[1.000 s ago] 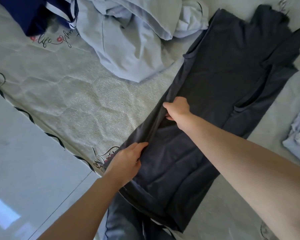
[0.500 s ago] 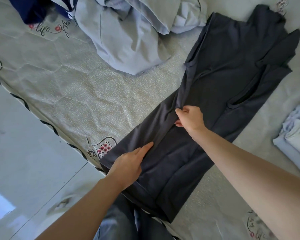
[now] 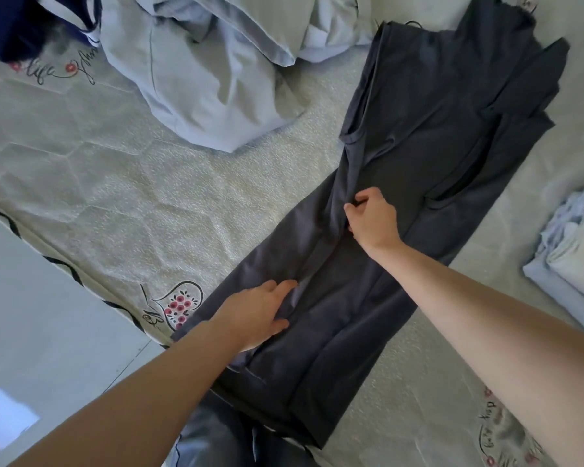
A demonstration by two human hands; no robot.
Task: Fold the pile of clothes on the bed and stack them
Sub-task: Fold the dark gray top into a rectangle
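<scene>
A pale quilted bed cover (image 3: 122, 197) with printed hearts and script fills most of the view; its dark-trimmed near-left edge runs diagonally, with glossy grey floor (image 3: 41, 318) beyond it. A dark grey garment (image 3: 429, 156) lies stretched flat from that near edge toward the far right corner, its long left side folded inward. The left hand (image 3: 257, 315) rests flat on the garment close to the bed's near edge, fingers straight and pressing the fold. The right hand (image 3: 373, 219) sits further up the same fold, fingers curled and pinching the doubled cloth. A wide stretch of bare cover lies to the left of the garment, between it and the bed's edge. At the far edge a crumpled pile of light blue clothes (image 3: 209, 79) lies just beside the garment's upper left side, and a navy piece (image 3: 17, 21) at the far left corner is cut off by the frame. At the right edge a stack of folded pale items (image 3: 573, 251) is partly out of view, apart from the garment. The garment's near end overhangs the bed; what lies beneath it is dark and hard to make out.
</scene>
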